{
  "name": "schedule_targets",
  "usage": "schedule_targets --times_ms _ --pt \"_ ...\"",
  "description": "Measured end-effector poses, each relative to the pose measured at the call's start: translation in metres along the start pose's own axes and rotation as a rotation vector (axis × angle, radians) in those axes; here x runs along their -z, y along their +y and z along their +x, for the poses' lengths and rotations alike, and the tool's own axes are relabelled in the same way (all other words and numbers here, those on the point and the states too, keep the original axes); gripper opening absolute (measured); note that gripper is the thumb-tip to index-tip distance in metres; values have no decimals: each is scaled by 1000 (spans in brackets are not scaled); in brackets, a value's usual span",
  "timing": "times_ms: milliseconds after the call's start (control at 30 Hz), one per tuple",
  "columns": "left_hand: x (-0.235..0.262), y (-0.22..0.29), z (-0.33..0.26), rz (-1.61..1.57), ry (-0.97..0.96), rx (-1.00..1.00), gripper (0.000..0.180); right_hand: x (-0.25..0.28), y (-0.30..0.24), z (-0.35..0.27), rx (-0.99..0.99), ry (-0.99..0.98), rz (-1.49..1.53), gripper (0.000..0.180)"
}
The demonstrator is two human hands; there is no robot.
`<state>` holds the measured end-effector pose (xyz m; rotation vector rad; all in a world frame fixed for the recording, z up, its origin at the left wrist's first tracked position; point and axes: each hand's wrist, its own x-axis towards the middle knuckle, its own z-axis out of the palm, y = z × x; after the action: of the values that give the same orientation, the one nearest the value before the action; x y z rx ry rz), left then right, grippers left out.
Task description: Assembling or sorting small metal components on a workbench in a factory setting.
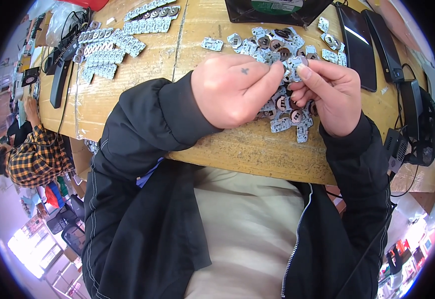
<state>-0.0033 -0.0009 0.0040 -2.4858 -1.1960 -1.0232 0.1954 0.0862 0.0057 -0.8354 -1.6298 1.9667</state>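
Above the pile, my right hand point(333, 92) pinches a small white circuit board point(294, 69) between thumb and forefinger, its other fingers curled below. My left hand point(237, 88) is closed beside the board's left edge, back of the hand up. Whatever its fingertips grip is mostly hidden by the thumb and fingers. Beneath and around both hands lies a heap of loose circuit boards point(280, 124), many carrying round dark battery holders or discs.
Boards sit in rows point(102, 59) at the left and in another group point(150, 25) farther back. A black bin point(277, 12) stands behind the heap. To the right lie a dark tablet-like slab point(358, 47) and cables. A person in a checked shirt point(38, 157) works at far left.
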Motion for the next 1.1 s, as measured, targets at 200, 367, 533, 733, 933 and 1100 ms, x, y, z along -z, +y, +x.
schedule_targets --times_ms 200,367,533,733,933,1100 --pt "-4 -2 -2 -101 111 33 32 -3 -7 -2 84 -16 -37 22" --pt "-5 -1 -2 -148 121 77 31 -1 -9 -5 196 -4 -205 21" --pt "0 -1 1 -179 120 116 31 4 -18 -5 336 43 -334 18" --pt "-1 -1 0 -281 117 207 23 8 -19 0 735 -58 -615 17" --pt "-1 -2 -2 -269 123 155 23 2 -19 -4 787 -73 -748 20" --pt "7 4 3 -292 18 279 26 -1 -15 -6 852 -22 -841 20"
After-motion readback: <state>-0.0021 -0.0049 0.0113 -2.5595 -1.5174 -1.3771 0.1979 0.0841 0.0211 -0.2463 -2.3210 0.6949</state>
